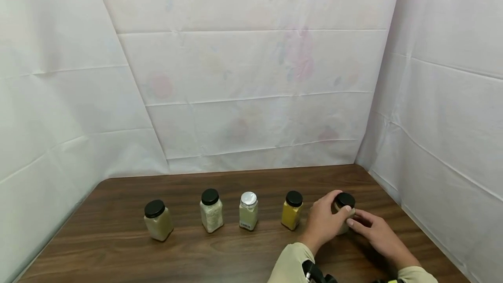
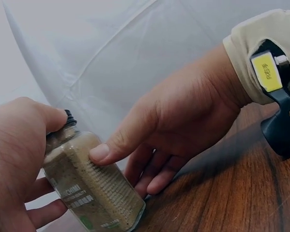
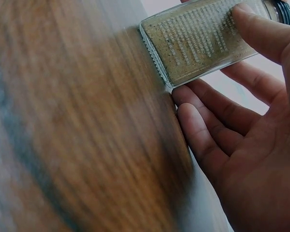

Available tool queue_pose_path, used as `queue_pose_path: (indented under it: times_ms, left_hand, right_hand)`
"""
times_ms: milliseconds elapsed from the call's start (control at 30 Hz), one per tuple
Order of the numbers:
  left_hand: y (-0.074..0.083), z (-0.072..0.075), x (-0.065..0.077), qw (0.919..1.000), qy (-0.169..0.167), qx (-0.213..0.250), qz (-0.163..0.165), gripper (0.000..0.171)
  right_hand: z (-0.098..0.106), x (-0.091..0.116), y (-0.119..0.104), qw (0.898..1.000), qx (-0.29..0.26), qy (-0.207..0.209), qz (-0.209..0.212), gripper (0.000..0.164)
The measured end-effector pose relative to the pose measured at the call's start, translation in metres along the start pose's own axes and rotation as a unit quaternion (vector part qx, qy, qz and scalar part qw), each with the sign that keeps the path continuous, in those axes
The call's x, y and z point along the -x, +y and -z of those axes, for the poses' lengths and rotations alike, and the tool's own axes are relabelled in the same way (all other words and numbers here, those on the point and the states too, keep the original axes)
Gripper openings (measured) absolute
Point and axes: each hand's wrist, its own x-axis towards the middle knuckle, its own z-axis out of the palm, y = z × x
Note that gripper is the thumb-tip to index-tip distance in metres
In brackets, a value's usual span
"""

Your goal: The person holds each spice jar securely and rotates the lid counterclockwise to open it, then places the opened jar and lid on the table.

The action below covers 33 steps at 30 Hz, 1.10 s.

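Note:
At the right of the table, both hands are on a square clear spice jar (image 2: 94,186) with a black lid (image 1: 345,199) and brownish speckled powder inside. My left hand (image 1: 324,219) grips it around the upper part, its thumb at the lid. On the other side, my right hand (image 1: 375,235) holds the jar's body between thumb and fingers. White print covers the face under the right thumb (image 3: 261,31). Close to the wooden tabletop, the jar's base shows in the right wrist view, with the lower right fingers curled beside it.
Left of the hands stand a yellow-powder jar (image 1: 291,213), a silver-topped pale green jar (image 1: 249,215), a black-lidded jar of pale contents (image 1: 212,216) and a brownish one (image 1: 160,226). White cloth (image 1: 251,64) surrounds the dark wooden table (image 1: 188,261) at back and sides.

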Motion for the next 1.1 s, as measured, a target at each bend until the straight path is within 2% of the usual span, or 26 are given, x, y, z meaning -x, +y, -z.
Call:
queue_pose_path:
  times_ms: [200, 433, 667, 833, 1100]
  left_hand:
    - [-0.0010, 0.0031, 0.0006, 0.9997, -0.016, 0.018, 0.007, 0.038]
    - [-0.0024, 0.0028, 0.0021, 0.9992, -0.016, 0.035, 0.013, 0.033]
    - [-0.0039, 0.0021, 0.0022, 0.9997, -0.002, 0.023, -0.011, 0.031]
    - [-0.0046, 0.0017, 0.0017, 0.9998, 0.002, 0.016, -0.015, 0.029]
    - [-0.0076, 0.0010, 0.0021, 0.9993, 0.007, 0.031, -0.022, 0.029]
  right_hand:
    - [-0.0011, -0.0014, 0.0005, 1.000, -0.010, 0.006, 0.002, 0.058]
    - [-0.0017, -0.0003, 0.0004, 1.000, -0.003, 0.004, 0.004, 0.062]
    - [-0.0011, -0.0009, -0.0006, 1.000, 0.008, 0.012, 0.001, 0.061]
    - [-0.0005, 0.0005, -0.0015, 1.000, 0.015, 0.014, 0.000, 0.062]
    - [-0.0017, 0.0013, -0.0016, 1.000, 0.015, 0.012, -0.001, 0.062]
